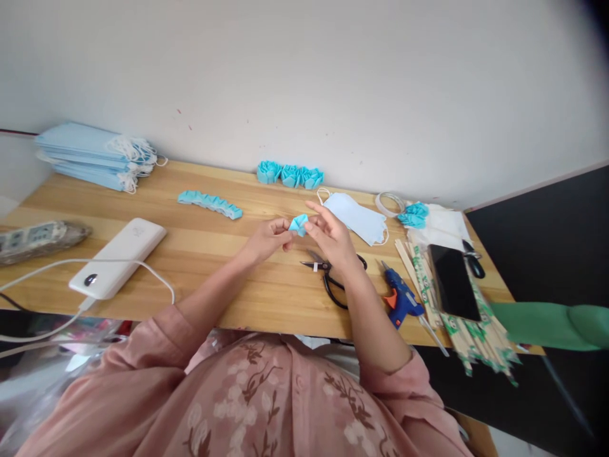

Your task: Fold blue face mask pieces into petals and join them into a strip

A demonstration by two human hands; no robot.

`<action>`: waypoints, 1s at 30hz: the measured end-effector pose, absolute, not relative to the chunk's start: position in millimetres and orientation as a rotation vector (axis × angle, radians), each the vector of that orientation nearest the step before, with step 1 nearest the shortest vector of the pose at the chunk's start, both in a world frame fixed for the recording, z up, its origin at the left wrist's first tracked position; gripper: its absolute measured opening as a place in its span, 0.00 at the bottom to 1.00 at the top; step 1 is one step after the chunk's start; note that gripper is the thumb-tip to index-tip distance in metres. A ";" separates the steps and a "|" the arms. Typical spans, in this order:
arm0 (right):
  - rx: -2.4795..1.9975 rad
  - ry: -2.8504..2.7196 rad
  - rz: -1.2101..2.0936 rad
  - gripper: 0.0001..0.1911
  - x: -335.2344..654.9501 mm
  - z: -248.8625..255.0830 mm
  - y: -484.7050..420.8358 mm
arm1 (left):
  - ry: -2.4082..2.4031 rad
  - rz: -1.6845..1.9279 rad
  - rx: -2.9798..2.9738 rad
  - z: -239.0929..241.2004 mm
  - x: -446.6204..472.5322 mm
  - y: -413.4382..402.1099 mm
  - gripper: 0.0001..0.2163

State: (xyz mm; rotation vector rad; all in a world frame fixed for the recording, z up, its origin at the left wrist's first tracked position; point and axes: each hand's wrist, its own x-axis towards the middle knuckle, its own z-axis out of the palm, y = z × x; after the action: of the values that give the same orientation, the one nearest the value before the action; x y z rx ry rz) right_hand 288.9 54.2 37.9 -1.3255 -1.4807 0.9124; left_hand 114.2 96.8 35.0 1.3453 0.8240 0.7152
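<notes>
Between my two hands is a small folded blue flower [299, 225], held just above the table. My left hand [271, 238] pinches its left side with thumb and fingers. My right hand [333, 235] grips its right edge, thumb against the fold and index finger stretched out. Below my right hand lie black-handled scissors [328, 276], partly hidden by the wrist, blades pointing left. Just beyond that hand is a pale blue face mask [354, 214] with white ear loops. A pleated blue strip [209, 204] rests to the left of my hands.
Finished blue flowers [290, 174] stand by the wall. A stack of masks [95, 155], a white power bank [118, 257] with cable and a wrapped power strip [40, 241] are left. Right are a blue glue gun [401, 295], phone [454, 282], wrapped chopsticks [480, 339] and tape roll [390, 204].
</notes>
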 end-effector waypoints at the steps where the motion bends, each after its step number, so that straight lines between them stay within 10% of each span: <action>1: -1.314 -1.486 0.928 0.31 287.8 36.7 54.3 | 0.821 0.715 1.339 34.1 114.7 96.8 0.09; 30: -1.275 -1.390 0.897 0.23 286.0 18.1 59.5 | 0.844 0.846 1.401 28.8 115.0 100.3 0.12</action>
State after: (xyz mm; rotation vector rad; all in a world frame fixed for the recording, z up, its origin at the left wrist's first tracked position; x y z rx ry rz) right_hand 286.0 59.5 18.1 -1.2746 -1.3898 0.8969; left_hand 115.0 100.3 28.8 1.4014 0.8443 0.8461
